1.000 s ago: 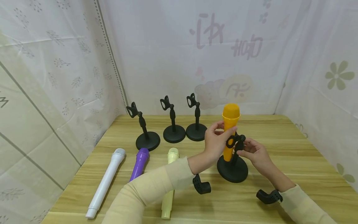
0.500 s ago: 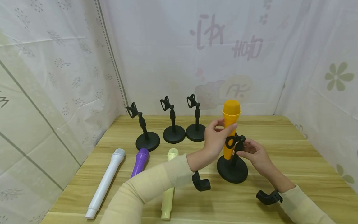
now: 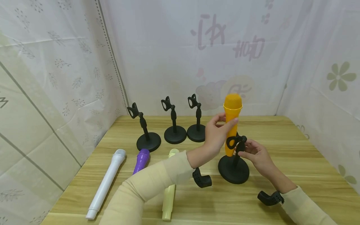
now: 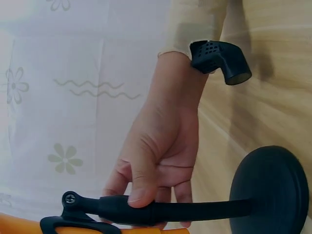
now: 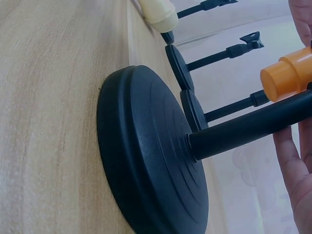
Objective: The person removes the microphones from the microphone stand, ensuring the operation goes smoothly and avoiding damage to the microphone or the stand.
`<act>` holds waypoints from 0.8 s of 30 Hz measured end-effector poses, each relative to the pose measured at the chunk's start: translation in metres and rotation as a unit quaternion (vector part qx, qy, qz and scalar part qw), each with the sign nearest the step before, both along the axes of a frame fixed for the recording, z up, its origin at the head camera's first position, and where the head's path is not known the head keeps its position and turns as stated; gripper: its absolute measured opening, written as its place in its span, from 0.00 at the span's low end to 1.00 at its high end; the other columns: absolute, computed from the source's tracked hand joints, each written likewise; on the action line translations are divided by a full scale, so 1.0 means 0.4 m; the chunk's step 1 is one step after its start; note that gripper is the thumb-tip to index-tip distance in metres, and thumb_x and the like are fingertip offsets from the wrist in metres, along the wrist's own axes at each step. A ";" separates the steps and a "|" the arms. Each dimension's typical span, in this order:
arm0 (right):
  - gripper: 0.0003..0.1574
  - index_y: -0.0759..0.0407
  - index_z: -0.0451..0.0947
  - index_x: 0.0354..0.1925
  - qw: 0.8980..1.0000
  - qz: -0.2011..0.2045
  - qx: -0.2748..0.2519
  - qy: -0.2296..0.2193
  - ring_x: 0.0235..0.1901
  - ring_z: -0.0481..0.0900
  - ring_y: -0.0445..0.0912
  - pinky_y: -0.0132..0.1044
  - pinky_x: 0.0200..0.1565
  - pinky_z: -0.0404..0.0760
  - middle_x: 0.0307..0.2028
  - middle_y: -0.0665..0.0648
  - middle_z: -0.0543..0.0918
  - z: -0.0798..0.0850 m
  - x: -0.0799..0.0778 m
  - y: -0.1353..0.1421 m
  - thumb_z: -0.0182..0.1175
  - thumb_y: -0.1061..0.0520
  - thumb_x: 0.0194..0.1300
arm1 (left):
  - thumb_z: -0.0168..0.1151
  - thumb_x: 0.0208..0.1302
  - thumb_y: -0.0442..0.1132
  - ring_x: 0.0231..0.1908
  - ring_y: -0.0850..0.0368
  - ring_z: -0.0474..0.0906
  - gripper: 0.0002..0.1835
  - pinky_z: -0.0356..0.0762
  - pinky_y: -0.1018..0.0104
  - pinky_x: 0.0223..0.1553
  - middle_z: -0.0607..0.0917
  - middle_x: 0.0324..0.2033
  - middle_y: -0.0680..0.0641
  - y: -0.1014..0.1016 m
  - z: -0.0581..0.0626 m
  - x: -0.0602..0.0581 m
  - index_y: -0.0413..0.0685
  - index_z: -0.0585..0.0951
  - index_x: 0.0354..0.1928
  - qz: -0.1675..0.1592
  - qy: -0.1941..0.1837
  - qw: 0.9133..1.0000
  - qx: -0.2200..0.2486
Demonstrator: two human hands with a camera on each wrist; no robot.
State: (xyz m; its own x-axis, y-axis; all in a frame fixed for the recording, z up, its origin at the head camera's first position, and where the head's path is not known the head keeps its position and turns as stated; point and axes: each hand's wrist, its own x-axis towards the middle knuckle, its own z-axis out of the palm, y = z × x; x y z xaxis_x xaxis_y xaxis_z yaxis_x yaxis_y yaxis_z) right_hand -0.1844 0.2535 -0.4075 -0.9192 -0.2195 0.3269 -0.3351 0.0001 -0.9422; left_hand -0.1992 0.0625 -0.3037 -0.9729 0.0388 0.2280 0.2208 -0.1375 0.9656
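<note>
My left hand grips an orange microphone by its upper handle, head up. The handle runs behind the clip of a black microphone stand in the head view, its lower end above the round base. My right hand pinches the stand's pole from the right side. In the left wrist view, the right thumb lies on the pole's thick collar, and the clip overlaps the orange handle. In the right wrist view, the microphone's end sits beside the pole. The left hand is outside the left wrist view.
Three more black stands stand at the back left of the wooden table, their clips holding nothing. A white microphone, a purple one and a pale yellow one lie at the front left, partly under the left arm.
The left hand and the orange microphone have risen steadily, so the microphone's lower end is higher above the base. The right hand and the stand have stayed put.
</note>
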 end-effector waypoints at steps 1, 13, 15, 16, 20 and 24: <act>0.22 0.57 0.77 0.55 1.000 -0.001 0.001 -0.001 0.44 0.82 0.42 0.33 0.47 0.80 0.45 0.48 0.84 -0.001 0.000 0.000 0.63 0.69 0.63 | 0.72 0.57 0.50 0.36 0.57 0.75 0.16 0.79 0.64 0.39 0.78 0.37 0.57 0.000 0.003 -0.001 0.58 0.82 0.46 -0.001 0.002 1.000 0.000; 0.23 0.62 0.75 0.56 1.000 0.001 -0.004 -0.001 0.44 0.82 0.43 0.34 0.47 0.80 0.45 0.49 0.84 -0.002 -0.003 -0.002 0.63 0.70 0.63 | 0.70 0.59 0.51 0.37 0.58 0.75 0.17 0.78 0.63 0.42 0.78 0.39 0.56 -0.012 0.039 -0.011 0.57 0.81 0.48 -0.015 0.001 1.000 0.017; 0.23 0.61 0.76 0.56 1.000 0.003 -0.009 0.001 0.44 0.82 0.43 0.34 0.47 0.80 0.45 0.49 0.84 -0.002 -0.003 -0.003 0.62 0.70 0.63 | 0.70 0.59 0.52 0.38 0.58 0.74 0.18 0.78 0.63 0.42 0.78 0.40 0.56 -0.014 0.045 -0.013 0.57 0.81 0.49 -0.013 0.000 1.000 0.017; 0.23 0.61 0.76 0.56 1.000 0.004 -0.011 0.001 0.44 0.82 0.44 0.34 0.47 0.80 0.44 0.50 0.84 -0.002 -0.003 -0.003 0.62 0.71 0.63 | 0.70 0.59 0.52 0.38 0.58 0.74 0.18 0.78 0.63 0.42 0.78 0.40 0.56 -0.015 0.048 -0.014 0.57 0.81 0.49 -0.012 0.000 1.000 0.016; 0.22 0.64 0.75 0.54 1.000 0.010 -0.019 -0.002 0.43 0.82 0.45 0.35 0.47 0.81 0.43 0.53 0.84 -0.001 -0.003 -0.005 0.62 0.72 0.62 | 0.70 0.59 0.52 0.37 0.59 0.73 0.20 0.78 0.64 0.41 0.78 0.39 0.55 -0.020 0.060 -0.022 0.55 0.80 0.52 -0.009 0.002 1.000 0.030; 0.21 0.64 0.75 0.54 1.000 0.010 -0.020 -0.006 0.42 0.83 0.46 0.36 0.47 0.81 0.44 0.60 0.83 -0.003 -0.001 -0.004 0.62 0.71 0.62 | 0.69 0.60 0.51 0.36 0.59 0.74 0.21 0.79 0.65 0.39 0.78 0.39 0.54 -0.026 0.070 -0.027 0.53 0.80 0.53 -0.004 0.011 0.999 0.044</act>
